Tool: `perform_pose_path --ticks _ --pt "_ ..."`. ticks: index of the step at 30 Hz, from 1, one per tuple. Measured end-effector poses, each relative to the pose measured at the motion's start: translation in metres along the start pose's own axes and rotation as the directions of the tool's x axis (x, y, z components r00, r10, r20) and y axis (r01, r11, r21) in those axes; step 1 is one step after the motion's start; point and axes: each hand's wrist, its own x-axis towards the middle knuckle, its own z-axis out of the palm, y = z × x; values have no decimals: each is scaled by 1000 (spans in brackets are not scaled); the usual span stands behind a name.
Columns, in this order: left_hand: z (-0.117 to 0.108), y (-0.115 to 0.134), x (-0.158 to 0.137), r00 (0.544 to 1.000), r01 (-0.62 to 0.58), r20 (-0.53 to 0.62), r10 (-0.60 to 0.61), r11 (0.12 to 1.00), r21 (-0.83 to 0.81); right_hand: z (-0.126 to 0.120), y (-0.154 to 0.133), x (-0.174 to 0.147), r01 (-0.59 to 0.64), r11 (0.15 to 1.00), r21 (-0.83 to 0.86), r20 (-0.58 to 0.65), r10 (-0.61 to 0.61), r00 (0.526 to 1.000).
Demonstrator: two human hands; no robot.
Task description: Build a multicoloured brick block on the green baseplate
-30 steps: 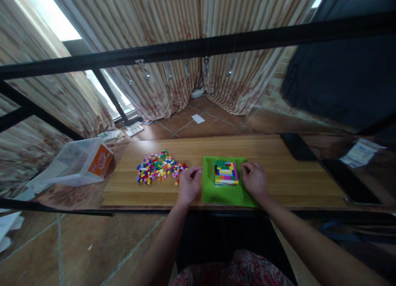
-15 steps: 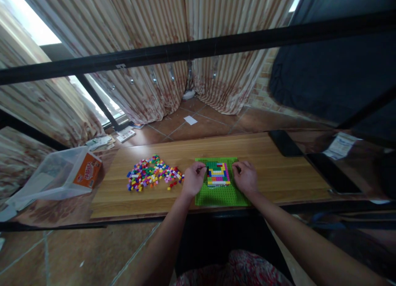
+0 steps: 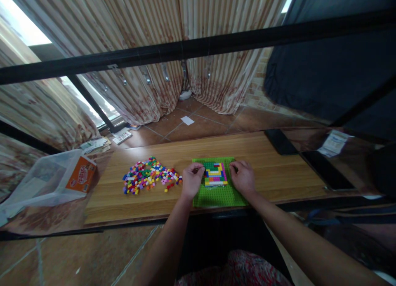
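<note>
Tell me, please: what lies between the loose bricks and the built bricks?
In the head view: the left hand, some wooden board, and the left edge of the green baseplate.

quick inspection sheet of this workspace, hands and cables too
Surface: brown wood-grain board, flat.
Job's things: rectangular green studded plastic baseplate bearing a flat multicoloured brick build; loose pile of small multicoloured plastic bricks at left.
Clutter: two flat black slabs at right; clear plastic bin with orange label at left.
Grips: left hand, fingertips at the build's left edge; right hand, fingertips over the baseplate's right side; held bricks not discernible.
Cables: blurred blue strand at lower right, possibly a strap; cannot tell.
Surroundings: striped beige curtains, black bar, white paper sheet on tiled floor.
</note>
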Motion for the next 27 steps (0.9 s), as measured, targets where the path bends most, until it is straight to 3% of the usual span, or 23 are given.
perform_pose_path --ticks 12,23,27 --pt "8 7 5 973 226 11 -229 951 -210 0 1 0 7 1000 -4 3 -7 1000" --pt "14 0 5 983 167 -51 -176 976 -142 3 2 -1 -5 999 -33 9 5 1000" --pt "6 6 -5 989 118 -76 -130 983 -141 3 2 0 6 999 -43 4 -6 1000"
